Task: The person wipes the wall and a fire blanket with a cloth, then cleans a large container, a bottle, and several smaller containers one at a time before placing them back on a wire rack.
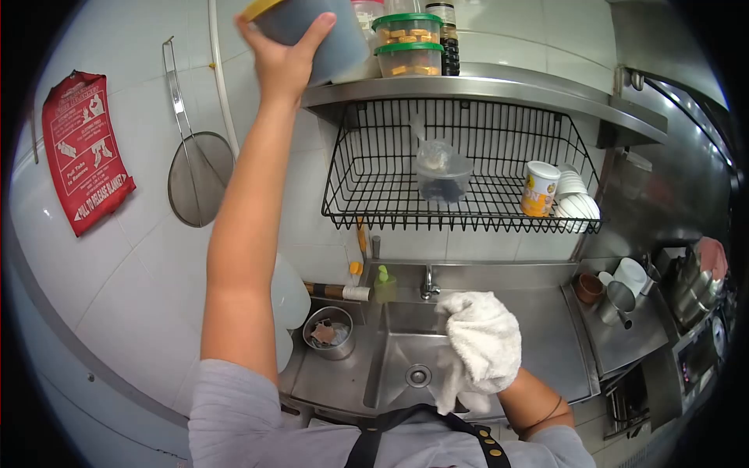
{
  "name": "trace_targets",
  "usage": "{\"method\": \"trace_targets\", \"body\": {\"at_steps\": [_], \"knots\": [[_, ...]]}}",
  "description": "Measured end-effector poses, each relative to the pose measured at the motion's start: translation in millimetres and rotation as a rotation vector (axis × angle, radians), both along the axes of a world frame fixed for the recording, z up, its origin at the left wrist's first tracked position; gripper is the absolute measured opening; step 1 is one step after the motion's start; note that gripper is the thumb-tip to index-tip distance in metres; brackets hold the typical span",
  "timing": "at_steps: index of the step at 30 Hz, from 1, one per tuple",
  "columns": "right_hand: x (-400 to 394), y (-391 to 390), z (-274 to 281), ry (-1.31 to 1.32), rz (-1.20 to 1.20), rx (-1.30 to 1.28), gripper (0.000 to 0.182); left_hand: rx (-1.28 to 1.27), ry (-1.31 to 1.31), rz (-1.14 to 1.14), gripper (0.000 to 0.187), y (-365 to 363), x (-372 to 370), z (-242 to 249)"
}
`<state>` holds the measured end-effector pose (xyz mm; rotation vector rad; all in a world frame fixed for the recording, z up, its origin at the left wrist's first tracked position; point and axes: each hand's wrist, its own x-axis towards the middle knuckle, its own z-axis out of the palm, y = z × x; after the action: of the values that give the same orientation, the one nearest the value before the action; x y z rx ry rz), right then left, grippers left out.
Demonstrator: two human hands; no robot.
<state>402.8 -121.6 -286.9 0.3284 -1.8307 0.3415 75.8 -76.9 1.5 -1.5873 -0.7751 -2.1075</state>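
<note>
My left hand (281, 62) is raised high at the left end of the steel shelf (491, 87), gripping a grey-blue plastic tub (343, 48) with a yellow rim, tilted and partly cut off by the top of the view. Beside the tub on the shelf stand two stacked clear containers (407, 56) with green lids and a dark bottle (449, 47). Over the sink (406, 390), a white towel (485, 343) is bunched in my right hand (515, 382); the cloth covers its fingers.
A black wire basket (499, 191) hangs below the shelf, holding a clear tub, a yellow-and-white cup (538, 191) and white bowls. On the left wall hang a strainer (199, 179) and a red fire-blanket pouch (87, 152). A metal pot (328, 334) sits left of the sink.
</note>
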Motion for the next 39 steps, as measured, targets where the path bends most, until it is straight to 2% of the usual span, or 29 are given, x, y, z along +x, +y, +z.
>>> {"method": "trace_targets", "body": {"at_steps": [1,2,4,5,7,8,9,11,12,13,15,16,17,18,19,20,22,25,27,30,31,33,34,35,37,38,39], "knots": [[4,-3,1,0.006,-0.002,0.005,0.040,-0.109,-0.093,0.124,0.125,22,-12,9],[10,-8,3,-0.106,-0.116,0.005,0.039,-0.101,-0.086,0.122,0.125,36,-20,14],[17,-13,-16,-0.323,-0.418,-0.066,0.039,-0.486,-0.022,0.629,0.139,59,-30,19],[22,-14,-20,-0.315,-0.422,-0.062,0.039,-0.477,-0.016,0.626,0.139,65,-31,16],[38,-14,-25,-0.262,-0.441,-0.017,0.039,-0.540,-0.047,0.810,0.135,77,-33,5],[46,-14,-30,-0.243,-0.453,-0.009,0.039,-0.503,-0.052,0.802,0.134,82,-38,0],[56,-13,-35,-0.251,-0.464,-0.036,0.039,-0.214,-0.027,0.949,0.117,93,-39,-14],[81,-11,-45,-0.353,-0.457,-0.129,0.039,0.228,0.068,0.830,0.084,77,-23,-40],[94,-16,-50,-0.366,-0.369,-0.261,0.035,0.163,0.066,0.496,0.070,63,1,-69],[100,-17,-68,-0.370,-0.384,-0.285,0.035,0.102,0.055,0.165,0.057,47,26,-103],[100,-14,-113,0.139,-0.326,-0.563,0.063,-0.373,0.270,0.195,0.053,51,43,-193],[112,-5,-116,0.052,-0.339,-0.447,0.066,-0.613,0.370,0.230,0.053,58,66,-204],[116,-8,-123,0.048,-0.342,-0.457,0.066,-0.855,0.464,0.268,0.053,63,83,-213],[121,-16,-132,0.059,-0.357,-0.661,0.065,-0.746,0.511,0.417,0.063,87,79,-223],[124,-23,-139,0.072,-0.371,-0.862,0.065,-0.629,0.557,0.564,0.072,117,71,-228],[125,-25,-145,0.070,-0.372,-0.863,0.065,-0.631,0.556,0.564,0.072,134,71,-221],[126,-27,-160,0.087,-0.478,-0.824,0.057,-1.037,0.319,0.339,0.094,157,73,-211],[128,-23,-160,0.127,-0.596,-0.777,0.051,-1.122,0.428,0.281,0.101,171,76,-209],[130,-27,-141,-0.240,-0.650,-0.816,0.050,-1.113,0.481,0.314,0.096,173,75,-208],[136,-27,-167,-0.188,-0.574,-0.885,0.046,-1.190,0.376,0.056,0.091,159,72,-196],[140,-25,-179,-0.169,-0.536,-0.908,0.045,-1.193,0.380,0.059,0.091,160,61,-198],[142,-20,-198,-0.126,-0.461,-0.949,0.042,-1.153,0.414,-0.037,0.101,167,39,-202],[141,-17,-205,-0.121,-0.458,-0.947,0.042,-1.155,0.305,-0.053,0.113,165,41,-197],[139,-14,-212,-0.078,-0.436,-1.019,0.039,-1.154,0.306,-0.047,0.113,165,46,-192],[135,-14,-201,-0.046,-0.404,-1.089,0.036,-1.029,0.038,-0.129,0.110,174,59,-181],[134,-16,-174,-0.104,-0.406,-0.968,0.033,-1.026,0.173,0.059,0.086,184,58,-183],[132,-16,-156,-0.160,-0.410,-0.846,0.031,-1.023,0.165,0.062,0.086,184,62,-182]]}}
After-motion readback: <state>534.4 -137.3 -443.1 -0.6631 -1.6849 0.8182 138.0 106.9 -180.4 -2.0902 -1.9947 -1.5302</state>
